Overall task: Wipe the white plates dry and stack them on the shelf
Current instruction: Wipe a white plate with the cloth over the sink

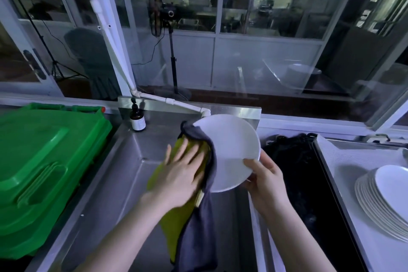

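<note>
Head view. Step: wiping. Next, probably: turn the plate (234,150), then onto the stack (384,201) at 3 o'clock. Plate plain glossy white, tilted over the sink (136,146), centre. Right hand (265,181) at its 5 o'clock, fingers pinching the rim; left hand (181,174) at 9 o'clock, fingers spread flat, pressing the cloth (194,227) on.

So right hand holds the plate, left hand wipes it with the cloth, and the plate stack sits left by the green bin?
No: the head view shows the plate stack on the right, far from the green bin. The right hand, plate, left hand and cloth are as stated.
</note>
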